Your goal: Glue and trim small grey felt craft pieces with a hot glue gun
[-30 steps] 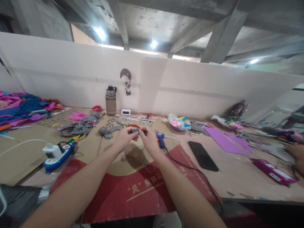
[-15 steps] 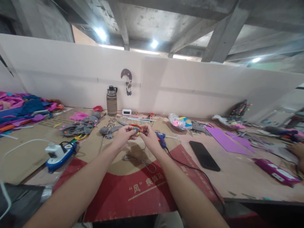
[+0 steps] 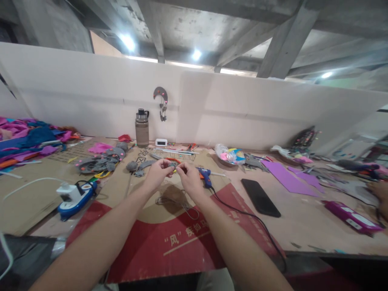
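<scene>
My left hand (image 3: 157, 174) and my right hand (image 3: 188, 178) meet above the middle of the cardboard-covered table, fingertips pinched together on a small grey felt piece (image 3: 172, 165). Both hands are closed on it. A thin dark cord (image 3: 178, 204) lies looped on the cardboard just under my hands. A blue hot glue gun (image 3: 205, 176) rests right beside my right hand, its black cable running toward the table's front edge.
A black phone (image 3: 260, 198) lies right of the glue gun. Grey felt shapes (image 3: 101, 161) and a water bottle (image 3: 142, 128) sit at back left, a blue-white power strip (image 3: 74, 195) at left. Purple sheets (image 3: 286, 178) and another person's hand (image 3: 380, 198) are at right.
My hands stay together on the small grey piece, shifting only slightly; the fingers have worked it a little between frames.
</scene>
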The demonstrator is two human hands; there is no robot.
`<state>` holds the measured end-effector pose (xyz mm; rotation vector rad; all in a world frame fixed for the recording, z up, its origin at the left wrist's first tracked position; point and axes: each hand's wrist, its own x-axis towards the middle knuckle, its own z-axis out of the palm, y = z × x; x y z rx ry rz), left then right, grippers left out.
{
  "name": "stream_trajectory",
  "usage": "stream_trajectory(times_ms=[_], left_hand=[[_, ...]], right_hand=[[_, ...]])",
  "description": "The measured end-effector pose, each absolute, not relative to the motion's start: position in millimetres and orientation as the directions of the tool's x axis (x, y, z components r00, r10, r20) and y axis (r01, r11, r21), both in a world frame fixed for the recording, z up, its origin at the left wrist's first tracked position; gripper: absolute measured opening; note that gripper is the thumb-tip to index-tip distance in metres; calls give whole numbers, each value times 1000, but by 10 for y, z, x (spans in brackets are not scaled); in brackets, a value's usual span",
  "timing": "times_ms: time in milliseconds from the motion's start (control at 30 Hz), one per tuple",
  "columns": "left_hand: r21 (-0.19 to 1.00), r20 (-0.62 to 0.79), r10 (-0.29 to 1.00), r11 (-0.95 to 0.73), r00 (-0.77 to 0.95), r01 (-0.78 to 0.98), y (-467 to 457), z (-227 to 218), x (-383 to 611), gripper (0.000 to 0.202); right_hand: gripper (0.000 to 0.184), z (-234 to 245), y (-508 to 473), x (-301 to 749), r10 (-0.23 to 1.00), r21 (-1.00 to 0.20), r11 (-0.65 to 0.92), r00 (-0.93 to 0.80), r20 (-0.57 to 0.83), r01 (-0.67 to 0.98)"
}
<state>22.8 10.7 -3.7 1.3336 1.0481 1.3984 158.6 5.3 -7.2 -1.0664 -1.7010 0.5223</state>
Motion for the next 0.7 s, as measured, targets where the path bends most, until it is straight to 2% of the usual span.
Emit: stream_trajectory(times_ms=[233, 467, 700], left_hand=[[974, 222, 971, -218, 91, -59, 98, -33, 221, 22], [965, 251, 968, -252, 12, 77, 93, -18, 211, 19], [977, 210, 974, -205, 83, -64, 71, 1, 237, 20]], right_hand=[[23, -97, 80, 1588, 875, -759, 456, -78, 477, 465], [22, -81, 64, 1576, 873, -744, 449, -67, 483, 495], [22, -99, 89, 1596, 877, -725, 430, -58, 477, 539]])
